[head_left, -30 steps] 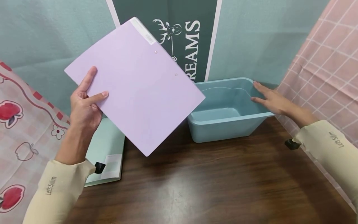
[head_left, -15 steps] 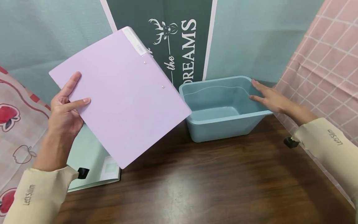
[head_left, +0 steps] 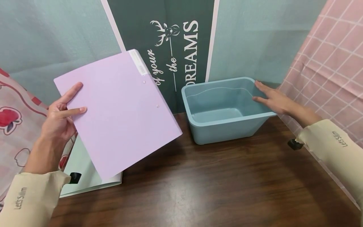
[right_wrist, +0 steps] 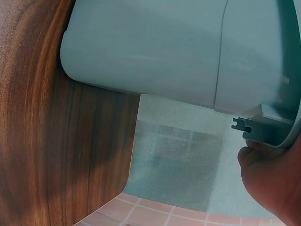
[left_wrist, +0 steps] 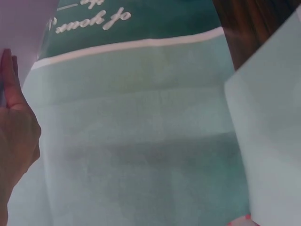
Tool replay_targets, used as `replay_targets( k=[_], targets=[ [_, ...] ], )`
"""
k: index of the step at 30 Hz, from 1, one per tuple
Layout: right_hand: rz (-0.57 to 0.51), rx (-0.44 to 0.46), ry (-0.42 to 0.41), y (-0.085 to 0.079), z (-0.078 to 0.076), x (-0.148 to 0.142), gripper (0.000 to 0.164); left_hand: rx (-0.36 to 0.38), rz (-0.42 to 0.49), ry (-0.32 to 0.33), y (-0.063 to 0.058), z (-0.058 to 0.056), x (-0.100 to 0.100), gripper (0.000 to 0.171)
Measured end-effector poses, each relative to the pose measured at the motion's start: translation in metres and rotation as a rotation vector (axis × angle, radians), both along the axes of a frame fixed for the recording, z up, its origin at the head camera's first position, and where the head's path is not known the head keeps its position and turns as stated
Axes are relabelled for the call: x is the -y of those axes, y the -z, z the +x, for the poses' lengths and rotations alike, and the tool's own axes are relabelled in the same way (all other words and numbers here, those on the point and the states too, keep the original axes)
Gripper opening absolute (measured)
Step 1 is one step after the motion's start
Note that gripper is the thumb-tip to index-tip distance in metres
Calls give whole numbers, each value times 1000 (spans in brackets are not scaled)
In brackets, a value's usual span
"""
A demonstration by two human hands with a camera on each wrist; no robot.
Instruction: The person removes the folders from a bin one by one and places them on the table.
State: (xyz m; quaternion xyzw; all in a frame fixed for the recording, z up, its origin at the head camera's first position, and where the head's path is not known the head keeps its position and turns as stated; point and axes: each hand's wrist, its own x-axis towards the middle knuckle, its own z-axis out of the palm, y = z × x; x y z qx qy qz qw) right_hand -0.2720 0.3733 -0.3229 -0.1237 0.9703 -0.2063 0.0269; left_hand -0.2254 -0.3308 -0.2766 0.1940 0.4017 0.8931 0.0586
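A lilac clipboard-like folder (head_left: 119,116), with a white label and two small rivets along its right edge, is tilted in the air at left in the head view. My left hand (head_left: 59,118) grips its left edge, thumb and a finger on the near face. Below it, partly hidden, a mint-green folder (head_left: 80,168) lies on the table. A blue plastic bin (head_left: 221,132) stands right of centre with nothing visible inside. My right hand (head_left: 275,99) holds its right rim; the right wrist view shows fingers (right_wrist: 256,155) curled below the rim.
Dark wooden table (head_left: 215,186) spreads in front of the bin. A printed green cloth (head_left: 255,37) hangs behind. Pink checked cloth (head_left: 334,72) borders the right side, and an apple-patterned cloth (head_left: 25,104) the left.
My left hand has carried the lilac folder left and down, away from the bin, and its tilt has turned slightly. The right hand stays on the bin's rim.
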Motion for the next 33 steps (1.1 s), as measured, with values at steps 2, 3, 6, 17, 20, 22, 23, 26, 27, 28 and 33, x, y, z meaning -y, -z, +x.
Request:
replay_targets(
  k=[2,3,6,17,20,22,23,26,27,28,33],
  targets=[
    [-1,-1,1,1,0,0,82,16,-21,31,4,-3,3,71],
    [-1,-1,0,1,0,0,82,24,-35,43,6,-4,4,71],
    [3,2,-4,3,0,0,82,57,-78,68,12,-9,8,70],
    [24,4,-1,3,0,2,84,141,-198,120,33,-23,4,70],
    [27,2,1,4,0,2,85,157,-194,182,42,-28,2,71],
    [28,-6,1,4,0,2,85,185,-199,212,46,-31,1,70],
    [27,-8,2,4,0,2,85,198,-204,224,48,-32,0,70],
    [21,-13,4,4,-1,1,85,231,-224,260,53,-36,-4,69],
    [20,-14,5,4,-1,1,85,232,-242,261,54,-37,-6,69],
    [18,-13,6,4,-1,0,85,230,-257,266,56,-38,-8,69],
    [12,-17,8,3,0,0,85,231,-307,275,62,-43,-16,70]
  ],
)
